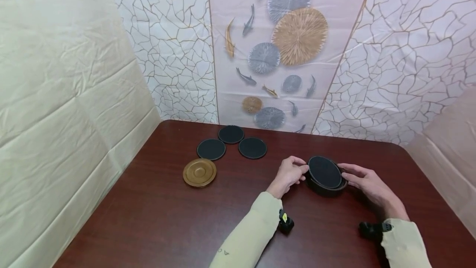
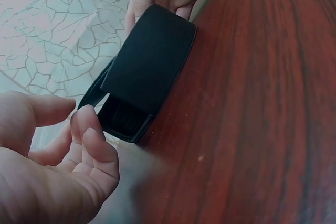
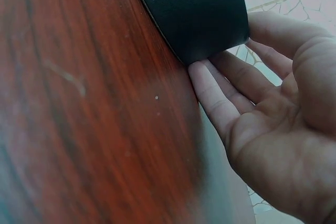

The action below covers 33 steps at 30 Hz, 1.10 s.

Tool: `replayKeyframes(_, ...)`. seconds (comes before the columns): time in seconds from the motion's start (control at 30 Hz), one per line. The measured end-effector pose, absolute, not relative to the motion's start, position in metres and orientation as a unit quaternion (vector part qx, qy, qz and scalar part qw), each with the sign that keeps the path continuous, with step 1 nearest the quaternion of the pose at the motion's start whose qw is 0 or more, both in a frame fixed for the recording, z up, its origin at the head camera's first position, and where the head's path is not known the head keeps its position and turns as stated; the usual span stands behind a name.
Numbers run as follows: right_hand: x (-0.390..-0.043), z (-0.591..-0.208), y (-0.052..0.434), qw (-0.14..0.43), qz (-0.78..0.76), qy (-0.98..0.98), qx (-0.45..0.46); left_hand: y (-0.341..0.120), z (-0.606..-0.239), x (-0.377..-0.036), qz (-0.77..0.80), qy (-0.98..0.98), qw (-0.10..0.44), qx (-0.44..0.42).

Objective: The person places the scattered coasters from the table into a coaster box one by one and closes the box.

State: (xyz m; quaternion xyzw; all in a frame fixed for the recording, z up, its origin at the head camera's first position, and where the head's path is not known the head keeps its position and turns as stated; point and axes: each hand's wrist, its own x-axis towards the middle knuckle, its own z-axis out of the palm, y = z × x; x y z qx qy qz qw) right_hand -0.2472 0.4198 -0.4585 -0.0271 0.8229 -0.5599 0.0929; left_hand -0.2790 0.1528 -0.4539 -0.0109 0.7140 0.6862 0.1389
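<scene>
A round black coaster lies tilted in the top of a round black coaster holder on the right half of the table. My left hand pinches the coaster's left edge between thumb and fingers. In the left wrist view, the holder's side wall has a notch cut into it near my left fingertips. From the right, my right hand holds the holder, thumb up at the rim. The right wrist view has its fingers round the low edge of the leather-like wall.
Three black coasters, one at the back, one at the left and one at the right, lie flat at the table's back left. In front of them is a round gold-brown lid-like disc. A patterned cloth hangs behind the dark red table.
</scene>
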Motion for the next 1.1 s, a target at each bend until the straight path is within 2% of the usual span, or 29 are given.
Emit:
replayKeyframes(0.43, -0.246, -0.457, 0.418, 0.089, -0.541, 0.836, -0.026, 0.112, -0.444, -0.304, 0.654, 0.748, 0.111, 0.026)
replayKeyframes(0.7, -0.245, -0.459, 0.417, 0.089, -0.543, 0.834, -0.031, 0.083, -0.436, -0.328, 0.558, 0.822, 0.081, 0.076)
replayKeyframes(1.1, -0.246, -0.460, 0.420, 0.089, -0.551, 0.829, -0.027, 0.042, -0.420, -0.350, 0.433, 0.896, 0.086, 0.041)
